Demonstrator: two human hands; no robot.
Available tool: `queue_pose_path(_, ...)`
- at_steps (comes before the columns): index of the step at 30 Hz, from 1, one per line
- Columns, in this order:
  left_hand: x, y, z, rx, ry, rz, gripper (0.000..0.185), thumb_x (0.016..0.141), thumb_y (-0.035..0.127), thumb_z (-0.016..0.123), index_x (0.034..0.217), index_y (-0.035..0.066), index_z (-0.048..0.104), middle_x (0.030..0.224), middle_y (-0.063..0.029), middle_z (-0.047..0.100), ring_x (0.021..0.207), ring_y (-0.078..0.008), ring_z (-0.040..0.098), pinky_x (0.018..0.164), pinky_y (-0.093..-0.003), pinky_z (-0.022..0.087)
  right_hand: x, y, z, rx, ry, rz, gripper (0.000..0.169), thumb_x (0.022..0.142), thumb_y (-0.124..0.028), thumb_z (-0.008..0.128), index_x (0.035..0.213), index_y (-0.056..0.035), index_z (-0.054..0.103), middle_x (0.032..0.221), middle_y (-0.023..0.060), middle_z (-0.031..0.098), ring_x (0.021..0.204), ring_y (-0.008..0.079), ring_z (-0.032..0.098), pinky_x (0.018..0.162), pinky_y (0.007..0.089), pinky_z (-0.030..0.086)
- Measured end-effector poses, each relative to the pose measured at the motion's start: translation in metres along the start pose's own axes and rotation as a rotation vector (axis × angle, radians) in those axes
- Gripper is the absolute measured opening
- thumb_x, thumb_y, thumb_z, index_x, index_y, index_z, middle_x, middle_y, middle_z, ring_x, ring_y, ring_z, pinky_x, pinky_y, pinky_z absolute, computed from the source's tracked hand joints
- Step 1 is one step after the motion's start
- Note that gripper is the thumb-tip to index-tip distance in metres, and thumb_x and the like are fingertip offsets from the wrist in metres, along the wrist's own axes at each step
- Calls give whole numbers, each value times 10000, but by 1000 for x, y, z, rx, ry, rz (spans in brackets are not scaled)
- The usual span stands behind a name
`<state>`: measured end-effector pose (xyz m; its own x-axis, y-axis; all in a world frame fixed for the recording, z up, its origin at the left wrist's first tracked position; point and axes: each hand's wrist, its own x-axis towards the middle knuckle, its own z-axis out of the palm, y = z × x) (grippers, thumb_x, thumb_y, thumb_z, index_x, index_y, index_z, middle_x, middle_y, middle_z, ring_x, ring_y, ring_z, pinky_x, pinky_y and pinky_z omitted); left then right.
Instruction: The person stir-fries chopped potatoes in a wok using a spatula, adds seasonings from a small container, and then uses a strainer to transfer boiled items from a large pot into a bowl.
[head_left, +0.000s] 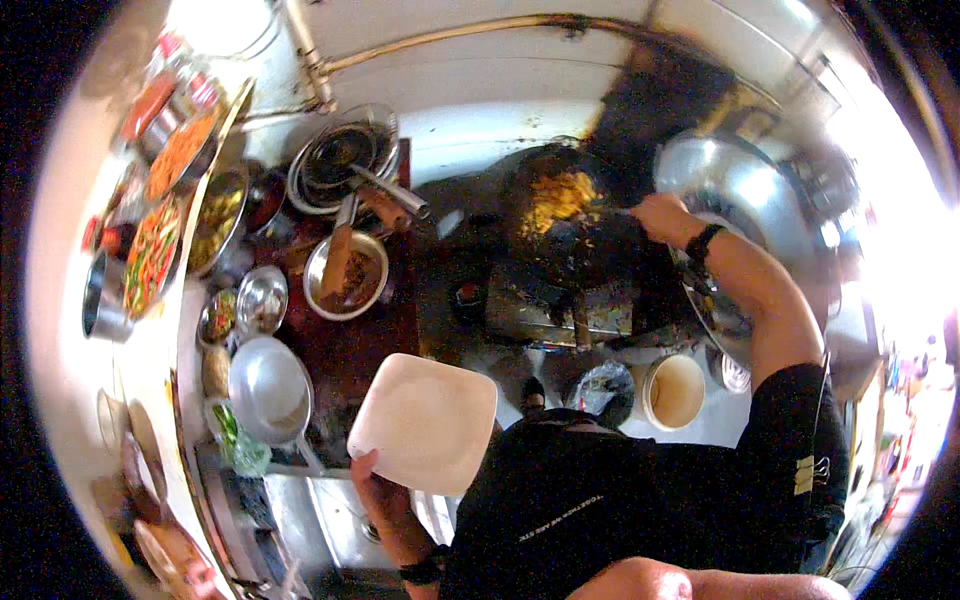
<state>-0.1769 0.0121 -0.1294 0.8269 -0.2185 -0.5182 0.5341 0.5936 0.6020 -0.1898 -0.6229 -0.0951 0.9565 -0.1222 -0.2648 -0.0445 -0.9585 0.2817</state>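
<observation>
A square, light-coloured plate (424, 424) is held by its near edge in my left hand (369, 476), the thumb lying on its rim and the other fingers hidden beneath it. Nothing lies on the plate. My right hand (661, 217), with a dark band at its wrist, grips a utensil handle at the right side of a blackened wok (570, 259). Orange-yellow food (561, 199) is in the upper part of the wok, with small bits scattered lower down. The utensil's far end is hard to make out.
Left of the stove stand a bowl with a wooden-handled utensil (346, 300), stacked strainers (304, 180) and a metal pan (262, 390). Shredded vegetables (154, 255) fill a container on the shelf. At right is a large metal wok or basin (727, 169); a bucket (675, 394) stands below.
</observation>
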Motion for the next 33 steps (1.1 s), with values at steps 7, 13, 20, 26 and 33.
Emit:
queue_pose_path(7,14,-4,-5,-7,-8,-76,612,730,187,622,1270,-44,453,1205,-163,559,1104,-330,557,935,-452,465,-28,-28,-106,604,-984,219,178,747,-52,568,907,-115,614,532,76,539,450,218,554,384,376,439)
queue_pose_path(13,14,-11,8,40,-36,-41,574,718,128,634,1242,-48,482,1186,-161,578,1088,-311,575,903,-454,492,14,-54,1,820,-449,199,169,784,-87,564,943,-55,611,553,98,532,378,210,509,328,373,381)
queue_pose_path(20,14,1,-8,165,-53,10,585,723,105,656,1250,-69,471,1172,-174,573,1055,-310,581,910,-428,475,-46,-30,-72,875,-778,316,397,801,-130,598,1198,-127,609,602,94,578,416,192,531,360,345,413)
queue_pose_path(26,1,-3,16,222,-13,12,584,737,113,633,1265,-67,461,1186,-186,561,1066,-324,572,907,-435,479,-21,-2,28,888,-591,136,268,731,-93,576,979,-47,666,586,112,596,470,232,585,415,385,460)
queue_pose_path(33,22,0,-2,189,-52,-71,624,704,123,652,1271,-54,460,1197,-183,550,1058,-321,570,896,-424,482,-14,-22,-32,248,-376,150,374,674,-75,548,1025,-106,673,672,104,664,635,291,659,559,434,520)
